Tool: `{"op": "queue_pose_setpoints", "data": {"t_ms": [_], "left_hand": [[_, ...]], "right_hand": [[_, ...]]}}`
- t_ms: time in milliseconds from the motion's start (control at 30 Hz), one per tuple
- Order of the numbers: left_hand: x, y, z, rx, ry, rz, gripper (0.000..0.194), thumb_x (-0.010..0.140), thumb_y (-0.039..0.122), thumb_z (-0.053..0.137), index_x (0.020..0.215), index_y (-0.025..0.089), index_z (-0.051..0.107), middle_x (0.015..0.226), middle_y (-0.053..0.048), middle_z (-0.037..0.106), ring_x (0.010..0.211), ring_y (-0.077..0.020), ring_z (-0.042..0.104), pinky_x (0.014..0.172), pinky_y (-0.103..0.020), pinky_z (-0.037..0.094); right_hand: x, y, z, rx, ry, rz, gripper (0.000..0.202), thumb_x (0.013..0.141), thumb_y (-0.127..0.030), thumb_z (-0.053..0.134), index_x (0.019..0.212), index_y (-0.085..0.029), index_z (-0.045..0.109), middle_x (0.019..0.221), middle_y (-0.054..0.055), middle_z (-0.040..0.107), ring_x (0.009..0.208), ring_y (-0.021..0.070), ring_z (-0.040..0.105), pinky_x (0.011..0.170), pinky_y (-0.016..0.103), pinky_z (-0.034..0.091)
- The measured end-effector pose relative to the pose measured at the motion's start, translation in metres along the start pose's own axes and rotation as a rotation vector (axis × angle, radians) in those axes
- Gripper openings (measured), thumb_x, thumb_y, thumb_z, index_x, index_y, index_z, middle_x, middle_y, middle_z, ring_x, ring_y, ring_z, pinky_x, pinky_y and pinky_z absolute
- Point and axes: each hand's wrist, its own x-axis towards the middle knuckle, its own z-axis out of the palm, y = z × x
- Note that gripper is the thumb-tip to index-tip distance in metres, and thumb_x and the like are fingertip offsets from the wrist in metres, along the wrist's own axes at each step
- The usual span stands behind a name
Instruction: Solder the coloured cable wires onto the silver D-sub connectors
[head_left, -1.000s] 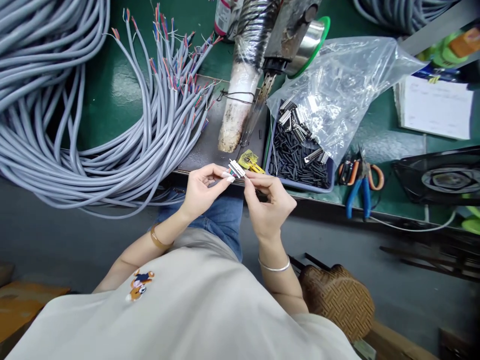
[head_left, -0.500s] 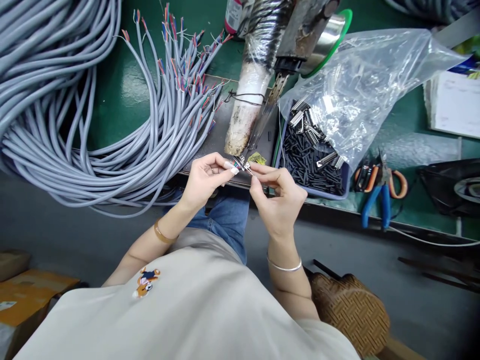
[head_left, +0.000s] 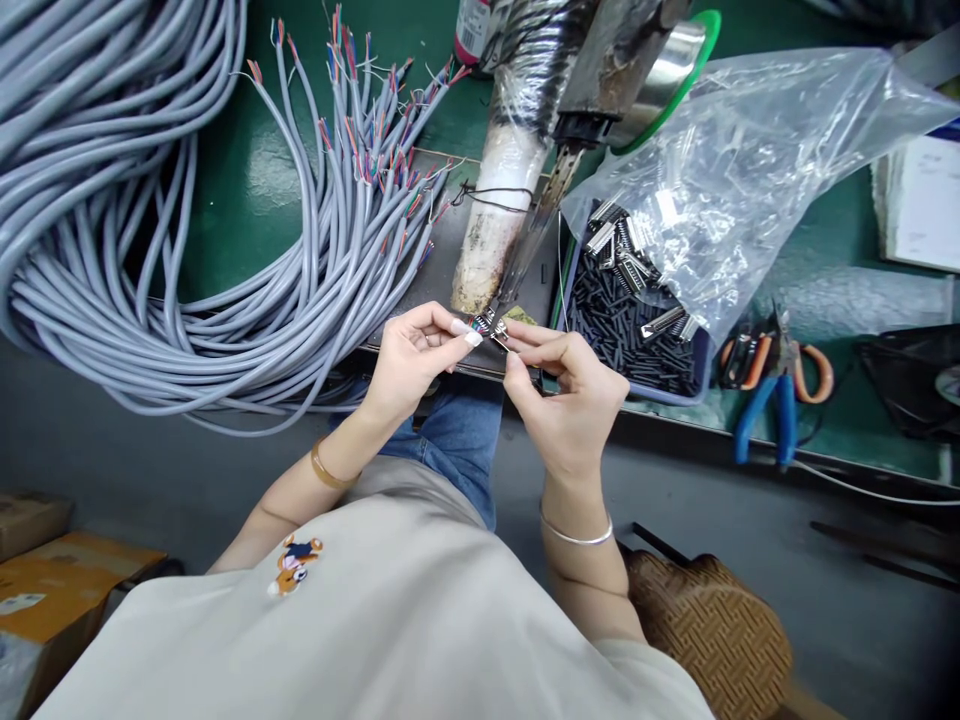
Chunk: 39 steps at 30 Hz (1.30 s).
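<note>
The fingers of my left hand [head_left: 420, 352] are closed in a pinch on small coloured wires [head_left: 478, 325]. These wires meet a small metal connector [head_left: 501, 329] at the bench edge. My right hand [head_left: 566, 385] is closed too, thumb and forefinger pinching a thin silvery solder wire [head_left: 501, 344] beside the connector; its other fingers reach close to the connector's end. Just above, the hot end of a mounted soldering iron [head_left: 517, 265] points down at the connector. Whether the iron's tip touches it, I cannot tell.
Grey cables [head_left: 247, 335] with stripped ends cover the left. A white plastic-wrapped tube [head_left: 495, 210] stands beside the iron. At right are a blue bin [head_left: 705, 375] of black sleeves and metal connectors, a clear bag [head_left: 765, 150], blue-handled pliers [head_left: 784, 410] and a solder spool [head_left: 660, 85].
The view has shifted slightly, so most things sit a little further right. My right hand has moved slightly right and down, still pinching; my left hand keeps its hold on the wires.
</note>
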Motion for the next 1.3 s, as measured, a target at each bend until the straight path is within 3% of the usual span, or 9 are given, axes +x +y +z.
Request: {"op": "queue_pose_setpoints", "data": {"t_ms": [500,967,1300], "left_hand": [[0.0,-0.001,-0.001,0.003,0.027,-0.017,0.044,0.055,0.038,0.098,0.064,0.015,0.062,0.055,0.006,0.059,0.043,-0.0015,0.047,0.041,-0.015,0.036],[0.0,0.003,0.002,0.006,0.026,0.042,0.04,0.058,0.036,0.098,0.065,0.014,0.064,0.054,0.006,0.059,0.044,-0.001,0.047,0.042,-0.012,0.037],[-0.004,0.002,-0.001,0.024,0.036,0.009,0.035,0.06,0.03,0.096,0.066,0.014,0.065,0.059,0.005,0.063,0.045,-0.0013,0.048,0.043,-0.014,0.038]], "right_hand": [[0.005,-0.001,0.0,-0.028,-0.012,-0.01,0.013,0.086,-0.012,0.068,0.081,-0.023,0.063,0.104,0.003,0.081,0.092,0.0195,0.079,0.077,0.031,0.065],[0.012,-0.004,0.002,-0.184,0.028,-0.242,0.011,0.09,-0.011,0.071,0.089,-0.022,0.071,0.098,0.002,0.08,0.092,0.0161,0.078,0.084,0.029,0.063],[0.008,-0.003,0.001,-0.289,-0.016,-0.285,0.016,0.088,-0.009,0.071,0.083,-0.021,0.062,0.098,0.004,0.08,0.091,0.0165,0.079,0.078,0.025,0.062]]}}
